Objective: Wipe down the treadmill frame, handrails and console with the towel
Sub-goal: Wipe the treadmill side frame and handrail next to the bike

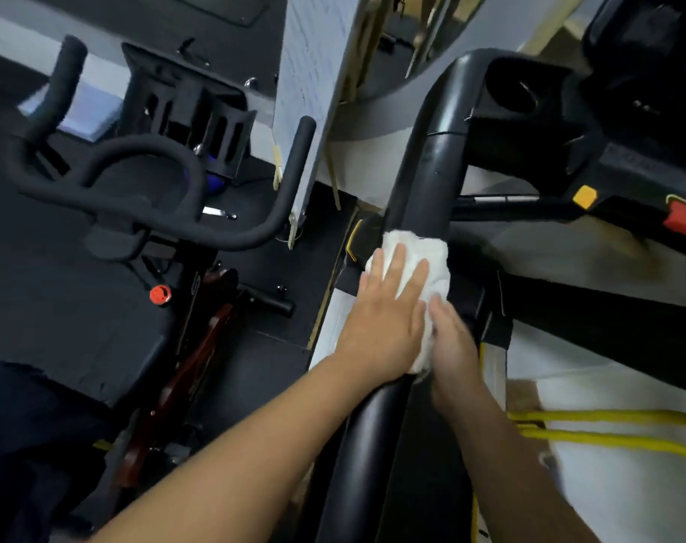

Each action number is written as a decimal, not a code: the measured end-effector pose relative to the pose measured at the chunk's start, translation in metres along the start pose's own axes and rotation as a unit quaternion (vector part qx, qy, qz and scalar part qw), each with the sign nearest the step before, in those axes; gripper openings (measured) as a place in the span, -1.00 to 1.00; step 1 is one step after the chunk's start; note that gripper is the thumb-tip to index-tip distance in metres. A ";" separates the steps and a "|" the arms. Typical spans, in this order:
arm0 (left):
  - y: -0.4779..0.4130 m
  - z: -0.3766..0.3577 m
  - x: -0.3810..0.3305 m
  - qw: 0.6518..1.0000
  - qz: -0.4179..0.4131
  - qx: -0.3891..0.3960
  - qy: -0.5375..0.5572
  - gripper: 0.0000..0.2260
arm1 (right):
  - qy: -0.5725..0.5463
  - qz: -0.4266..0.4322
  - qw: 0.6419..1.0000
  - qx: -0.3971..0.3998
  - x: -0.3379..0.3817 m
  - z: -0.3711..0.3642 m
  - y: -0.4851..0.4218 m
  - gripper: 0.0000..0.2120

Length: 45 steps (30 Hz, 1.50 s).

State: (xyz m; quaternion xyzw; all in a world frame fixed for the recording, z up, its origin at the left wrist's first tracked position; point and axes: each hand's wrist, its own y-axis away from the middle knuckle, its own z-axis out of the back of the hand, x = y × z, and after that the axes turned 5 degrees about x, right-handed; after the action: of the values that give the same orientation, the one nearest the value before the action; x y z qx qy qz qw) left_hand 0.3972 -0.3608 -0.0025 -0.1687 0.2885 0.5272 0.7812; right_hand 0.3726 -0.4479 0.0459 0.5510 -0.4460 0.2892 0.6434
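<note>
White towel (419, 264) on handrail (423, 170), left hand (384, 323) flat, right hand (451, 339) pinching edge

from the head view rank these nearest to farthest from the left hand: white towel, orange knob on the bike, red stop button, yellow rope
From the left hand:
1. White towel, directly under the hand on the handrail.
2. Yellow rope, lower right.
3. Orange knob, left, on the bike; too close to the rope to rank firmly.
4. Red stop button, far right on the console.

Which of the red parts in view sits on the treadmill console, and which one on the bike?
The red block at the right edge sits on the console, beside a yellow button. The round red knob belongs to the bike.
</note>
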 end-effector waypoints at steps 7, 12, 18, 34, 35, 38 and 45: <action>0.023 -0.004 -0.004 0.995 -0.055 -0.002 -0.089 -0.46 | -0.007 -0.061 0.998 0.008 -0.021 0.005 0.020 -0.67; -0.037 0.012 -0.009 0.986 -0.100 0.011 -0.137 -0.42 | -0.109 -0.118 0.987 -0.024 -0.015 0.008 -0.022 -0.53; -0.010 0.008 -0.011 0.986 -0.096 0.009 -0.139 -0.42 | -0.109 -0.125 0.986 -0.010 -0.043 0.009 -0.001 -0.55; -0.007 0.007 -0.017 0.988 -0.070 0.005 -0.139 -0.41 | -0.190 -0.025 0.980 0.058 -0.060 0.012 -0.015 -0.70; -0.002 0.007 -0.016 0.989 -0.062 0.008 -0.132 -0.41 | -0.198 -0.021 0.977 0.071 -0.060 0.011 -0.013 -0.72; -0.001 0.004 -0.021 0.992 -0.031 -0.019 -0.120 -0.45 | -0.183 0.000 0.974 0.134 -0.054 0.019 -0.014 -0.75; 0.022 -0.011 -0.046 0.988 0.090 -0.041 -0.122 -0.46 | 0.001 0.151 0.972 0.180 -0.072 0.032 -0.033 -0.43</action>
State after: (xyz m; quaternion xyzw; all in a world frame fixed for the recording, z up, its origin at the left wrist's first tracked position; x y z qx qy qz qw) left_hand 0.3610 -0.3921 0.0186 -0.1085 0.1830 0.6238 0.7521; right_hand 0.3618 -0.4782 -0.0337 0.5838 -0.4636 0.4592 0.4831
